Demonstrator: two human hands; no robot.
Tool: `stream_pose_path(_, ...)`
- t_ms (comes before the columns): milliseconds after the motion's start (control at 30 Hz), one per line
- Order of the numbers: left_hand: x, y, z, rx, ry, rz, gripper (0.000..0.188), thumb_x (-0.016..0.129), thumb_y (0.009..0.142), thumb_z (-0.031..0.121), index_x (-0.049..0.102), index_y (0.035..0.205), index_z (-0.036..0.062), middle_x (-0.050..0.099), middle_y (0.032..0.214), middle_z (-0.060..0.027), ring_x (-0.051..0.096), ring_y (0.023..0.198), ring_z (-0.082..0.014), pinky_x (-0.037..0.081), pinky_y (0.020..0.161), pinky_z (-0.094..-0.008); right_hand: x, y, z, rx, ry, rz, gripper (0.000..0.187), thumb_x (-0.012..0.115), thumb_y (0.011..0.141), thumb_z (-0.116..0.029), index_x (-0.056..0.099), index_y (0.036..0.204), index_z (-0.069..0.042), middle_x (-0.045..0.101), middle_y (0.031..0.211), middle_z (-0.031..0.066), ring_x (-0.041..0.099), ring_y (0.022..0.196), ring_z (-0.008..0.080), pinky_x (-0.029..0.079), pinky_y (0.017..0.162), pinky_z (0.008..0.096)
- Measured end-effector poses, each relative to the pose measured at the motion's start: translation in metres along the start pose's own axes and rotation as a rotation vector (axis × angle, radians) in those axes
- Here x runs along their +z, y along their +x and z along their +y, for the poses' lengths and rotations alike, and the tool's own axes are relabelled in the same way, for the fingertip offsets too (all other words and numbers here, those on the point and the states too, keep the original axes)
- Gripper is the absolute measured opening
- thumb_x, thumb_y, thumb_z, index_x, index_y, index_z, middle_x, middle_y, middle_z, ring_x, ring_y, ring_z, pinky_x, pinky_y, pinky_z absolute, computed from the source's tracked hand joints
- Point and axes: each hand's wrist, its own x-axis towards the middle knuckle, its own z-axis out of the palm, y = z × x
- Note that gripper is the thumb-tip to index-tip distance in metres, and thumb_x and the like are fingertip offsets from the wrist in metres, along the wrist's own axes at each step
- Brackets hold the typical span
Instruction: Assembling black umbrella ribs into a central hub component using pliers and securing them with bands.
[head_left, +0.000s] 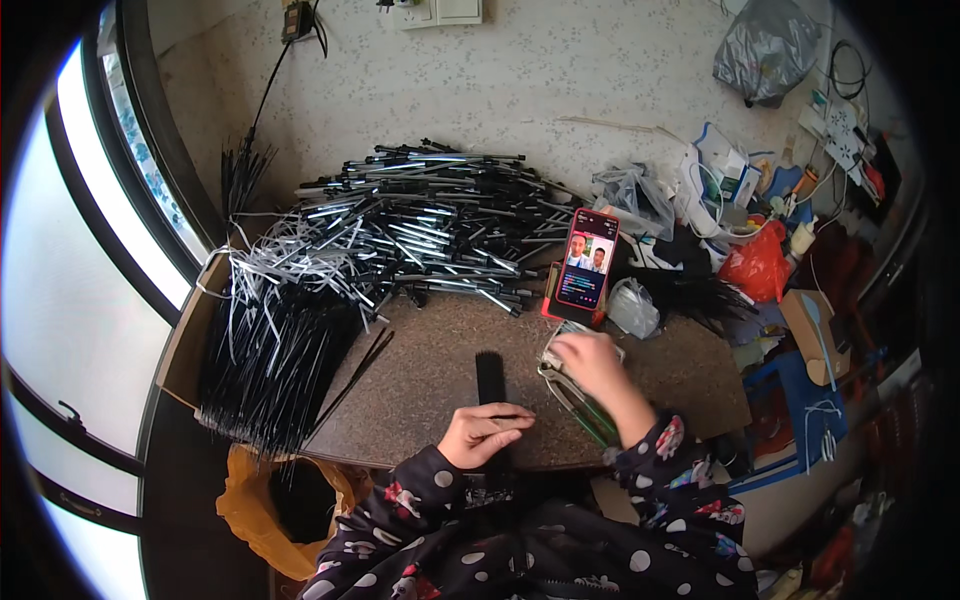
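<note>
On the bench, the left hand lies across a black strip, likely light and stiffish, best held by its long sides; green-handled pliers lie beside the curled right hand; neither grip's hold can be told

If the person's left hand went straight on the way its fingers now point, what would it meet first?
Going rightward, the left hand would probably first meet the green-handled metal pliers on the brown speckled tabletop; depth is unclear, though, and it might pass above them.
</note>
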Motion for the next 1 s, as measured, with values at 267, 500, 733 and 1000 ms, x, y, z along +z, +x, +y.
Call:
stream_pose_path(267,-0.005,0.010,-0.019,-0.059,-0.109,0.114,0.014,0.061,0.082,0.002,0.067,0.094,-0.0033,0.065,0.101,-0.0164,0.063,0.094,-0.0246,0.049,0.080,-0.0300,-0.006,-0.033,0.063,-0.283,-0.359,0.183,0.008,0.068,0.071,-0.009,0.066,0.078,-0.005,0.058,0.080,0.0093,0.056,0.080,0.0283,0.047,0.070,0.0346)
stream_pose_path(500,-0.010,0.010,-0.026,-0.046,-0.042,0.091,0.015,0.062,0.081,0.003,0.068,0.095,-0.0011,0.065,0.101,-0.0161,0.063,0.092,-0.0243,0.049,0.079,-0.0296,0.011,-0.038,-0.023,-0.334,0.193,0.220,0.012,0.063,0.073,0.001,0.064,0.084,-0.002,0.055,0.077,0.0088,0.055,0.077,0.0265,0.047,0.065,0.0355)
stream_pose_path(733,-0.008,0.012,-0.016,-0.095,-0.059,0.095,0.016,0.063,0.081,0.003,0.069,0.095,-0.0008,0.065,0.100,-0.0162,0.063,0.092,-0.0251,0.049,0.080,-0.0308,0.015,-0.052,-0.068,-0.437,-0.040,0.250,0.021,0.061,0.072,0.005,0.064,0.092,0.000,0.055,0.079,0.0095,0.055,0.075,0.0279,0.047,0.064,0.0365)
stream_pose_path(1000,-0.007,0.004,-0.012,-0.074,-0.028,0.077,0.016,0.063,0.081,0.004,0.069,0.095,-0.0016,0.065,0.100,-0.0170,0.064,0.090,-0.0250,0.049,0.079,-0.0306,0.014,-0.055,-0.076,-0.459,-0.062,0.206,0.023,0.061,0.071,0.005,0.064,0.093,0.000,0.055,0.079,0.0093,0.055,0.075,0.0273,0.047,0.064,0.0351)
